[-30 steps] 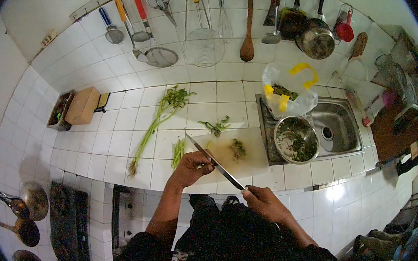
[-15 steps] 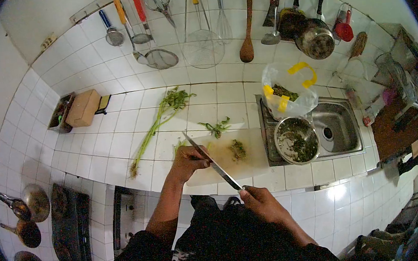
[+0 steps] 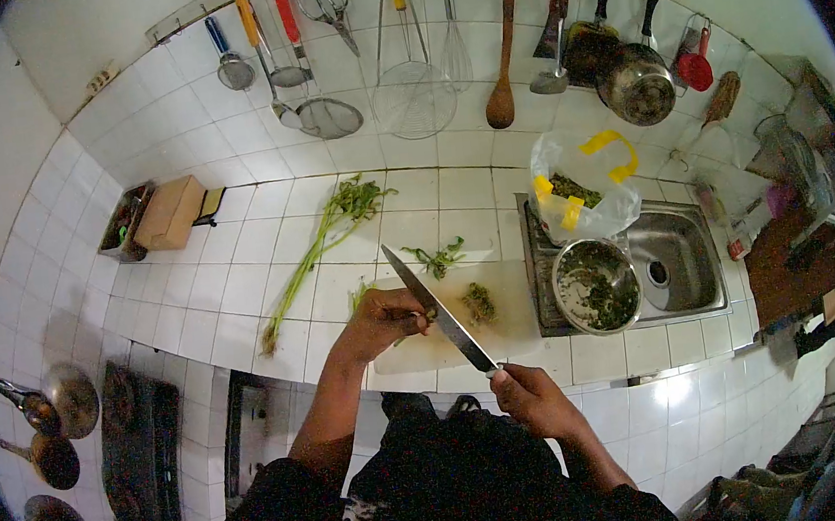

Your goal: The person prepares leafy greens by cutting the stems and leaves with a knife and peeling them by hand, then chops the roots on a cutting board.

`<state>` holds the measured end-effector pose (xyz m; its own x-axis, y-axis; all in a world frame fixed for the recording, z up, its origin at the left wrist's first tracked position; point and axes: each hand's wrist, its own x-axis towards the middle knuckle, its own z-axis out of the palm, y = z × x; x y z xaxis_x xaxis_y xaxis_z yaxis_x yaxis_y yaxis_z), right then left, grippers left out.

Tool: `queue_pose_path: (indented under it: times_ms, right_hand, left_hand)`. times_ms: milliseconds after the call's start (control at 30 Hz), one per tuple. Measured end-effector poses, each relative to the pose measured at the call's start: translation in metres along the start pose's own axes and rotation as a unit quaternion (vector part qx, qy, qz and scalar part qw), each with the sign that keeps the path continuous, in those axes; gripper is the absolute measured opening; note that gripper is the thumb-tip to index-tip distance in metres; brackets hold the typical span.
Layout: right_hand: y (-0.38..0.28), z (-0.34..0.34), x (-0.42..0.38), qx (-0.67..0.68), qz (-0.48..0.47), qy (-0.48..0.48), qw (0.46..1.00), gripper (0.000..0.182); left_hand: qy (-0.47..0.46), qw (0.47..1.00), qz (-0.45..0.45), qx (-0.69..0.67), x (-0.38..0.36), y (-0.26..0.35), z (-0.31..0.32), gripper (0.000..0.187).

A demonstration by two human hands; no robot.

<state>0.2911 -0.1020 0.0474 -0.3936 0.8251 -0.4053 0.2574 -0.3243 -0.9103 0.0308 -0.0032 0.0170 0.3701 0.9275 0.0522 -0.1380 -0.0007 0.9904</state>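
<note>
My right hand (image 3: 534,398) is closed around the handle of a kitchen knife (image 3: 442,310), whose blade slants up and left over the white cutting board (image 3: 515,329). Beside the blade, my left hand (image 3: 383,324) pinches what looks like a green celery stalk (image 3: 358,294); most of it is hidden by the hand, with a bit showing near the fingertips. A small heap of chopped greens (image 3: 479,302) lies on the board right of the blade. Loose leaves (image 3: 437,257) rest at the board's far edge. A long leafy celery bunch (image 3: 321,245) lies on the tiles to the left.
Right of the board, a steel bowl (image 3: 596,285) of chopped greens sits at the sink (image 3: 675,276). Behind it stands a plastic bag (image 3: 564,216) with greens inside. A cardboard box (image 3: 170,214) is at the back left. Utensils and pans hang on the wall, including a wooden spoon (image 3: 502,92).
The knife blade has moved right and its tip points further away from me. My left hand has shifted slightly right, and its fingertips now show beside the blade. The camera view has shifted a little.
</note>
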Motion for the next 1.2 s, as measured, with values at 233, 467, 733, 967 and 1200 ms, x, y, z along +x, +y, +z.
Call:
queue_pose_path:
  times_ms: [233,467,733,967,1200]
  right_hand:
    - [0.011,-0.001,0.003,0.047,-0.003,-0.011,0.999,0.045]
    - [-0.005,-0.002,0.006,0.017,-0.008,0.013,1.0,0.043]
    - [0.024,-0.003,0.014,0.084,-0.016,-0.002,0.996,0.041]
    - [0.0,-0.007,0.017,0.043,-0.013,0.001,0.999,0.039]
    - [0.021,-0.01,0.021,0.058,-0.007,-0.025,0.998,0.041]
  left_hand:
    - [0.005,0.998,0.01,-0.062,0.006,-0.005,-0.004,0.012]
    - [-0.043,0.995,-0.088,-0.034,0.012,-0.012,0.005,0.018]
    - [0.017,0.995,0.007,-0.096,0.021,-0.023,-0.001,0.015]
    - [0.016,0.999,-0.028,-0.019,0.023,-0.021,0.018,0.018]
    - [0.076,0.992,0.007,-0.098,0.033,-0.014,0.017,0.044]
